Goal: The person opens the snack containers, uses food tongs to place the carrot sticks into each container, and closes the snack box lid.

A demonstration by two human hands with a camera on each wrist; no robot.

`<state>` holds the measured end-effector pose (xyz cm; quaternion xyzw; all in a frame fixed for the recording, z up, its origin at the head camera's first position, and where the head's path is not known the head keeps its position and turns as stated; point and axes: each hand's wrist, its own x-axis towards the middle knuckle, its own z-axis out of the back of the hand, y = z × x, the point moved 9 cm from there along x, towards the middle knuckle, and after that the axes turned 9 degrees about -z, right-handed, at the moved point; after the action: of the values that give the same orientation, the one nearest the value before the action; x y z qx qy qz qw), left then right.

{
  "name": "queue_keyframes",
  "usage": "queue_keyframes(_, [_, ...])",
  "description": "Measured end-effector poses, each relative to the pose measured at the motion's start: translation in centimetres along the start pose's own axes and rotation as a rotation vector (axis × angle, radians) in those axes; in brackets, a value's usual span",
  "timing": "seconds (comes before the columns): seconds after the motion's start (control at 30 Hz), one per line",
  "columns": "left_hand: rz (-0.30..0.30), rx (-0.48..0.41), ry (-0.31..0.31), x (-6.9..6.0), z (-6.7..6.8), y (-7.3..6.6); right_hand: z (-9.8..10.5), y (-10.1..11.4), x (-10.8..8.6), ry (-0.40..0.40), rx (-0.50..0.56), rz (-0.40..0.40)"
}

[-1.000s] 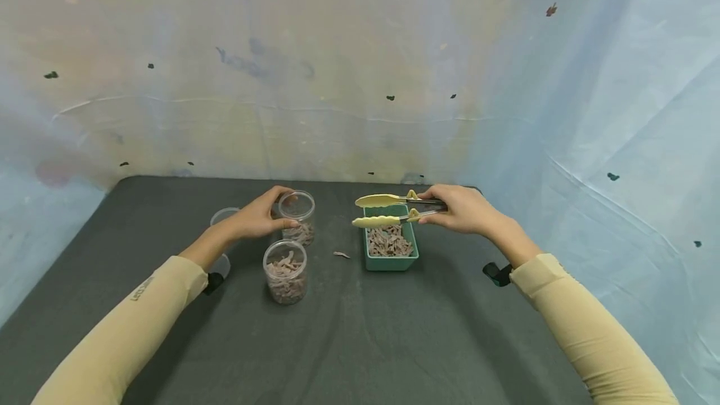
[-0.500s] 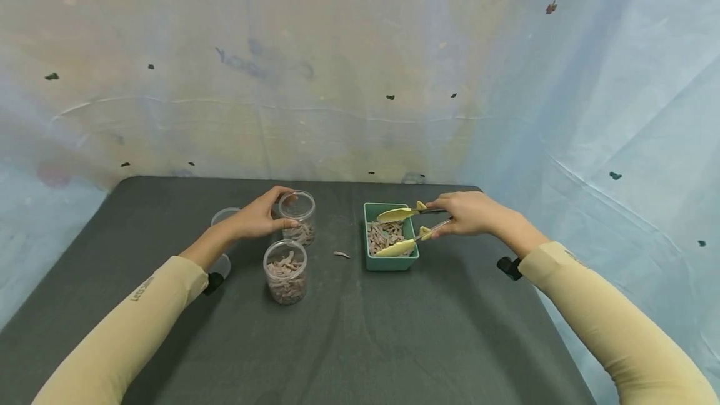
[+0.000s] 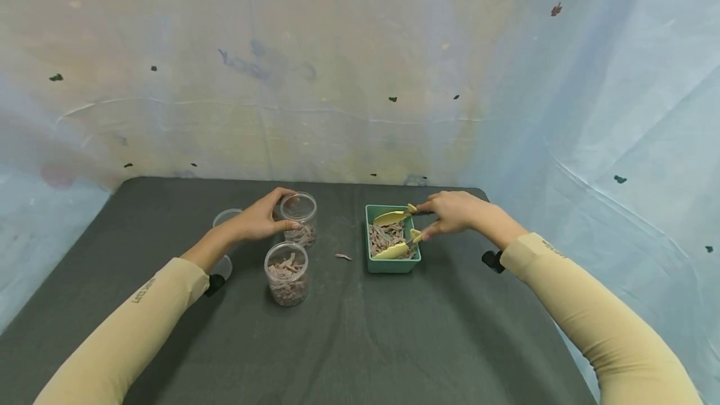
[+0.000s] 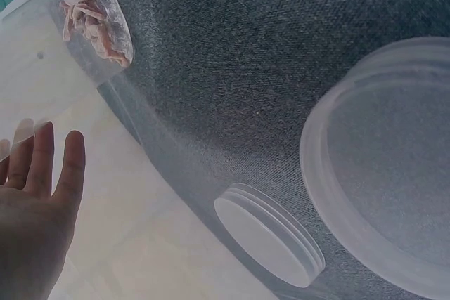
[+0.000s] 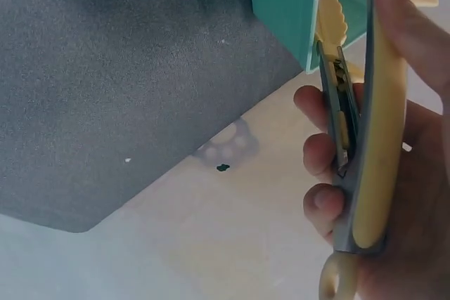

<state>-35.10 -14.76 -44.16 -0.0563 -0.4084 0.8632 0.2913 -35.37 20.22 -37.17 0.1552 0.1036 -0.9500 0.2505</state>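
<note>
My left hand (image 3: 259, 217) has its thumb and fingers around the far clear plastic jar (image 3: 307, 230), which stands upright with meat strips in its bottom. Directly in front is a fuller clear jar (image 3: 288, 283), also lidless. On the right, my right hand (image 3: 458, 211) grips yellow-tipped tongs (image 3: 392, 217), fingers wrapped about the handle in the right wrist view. Their two spread tips reach into a green rectangular container (image 3: 392, 266) over meat strips (image 3: 384, 237). Whether the tips pinch any strip cannot be told.
A single strip (image 3: 343, 257) lies on the dark tabletop (image 3: 360, 342) between jars and container. Two clear lids, a smaller-looking lid (image 4: 271, 237) and a nearer lid (image 4: 323, 166), rest by my left forearm. A pale patterned sheet (image 3: 337, 80) hangs behind the table.
My right hand has lowered the tongs from above the green container into it. Their tips spread wider, then drew slightly closer together. My left hand stays on the far jar.
</note>
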Motion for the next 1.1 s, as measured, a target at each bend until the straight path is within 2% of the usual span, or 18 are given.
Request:
queue_keyframes(0.17, [-0.01, 0.003, 0.003, 0.0, -0.1, -0.2, 0.0, 0.2, -0.2, -0.003, 0.046, 0.024])
queue_keyframes(0.33, [-0.015, 0.004, 0.004, 0.0, -0.2, -0.5, 0.0, 0.3, -0.6, -0.012, 0.041, 0.033])
queue_keyframes(0.57, [-0.014, 0.012, -0.001, 0.0, -0.1, -0.3, 0.1, 0.1, -0.8, -0.035, 0.083, 0.045])
queue_keyframes(0.83, [-0.008, 0.02, -0.001, 0.1, -0.1, -0.1, 0.4, -0.8, -1.2, -0.101, 0.141, 0.037])
queue_keyframes(1.1, [-0.013, 0.015, 0.003, -0.1, -0.1, -0.1, 0.7, -1.2, -1.8, -0.179, 0.143, 0.027])
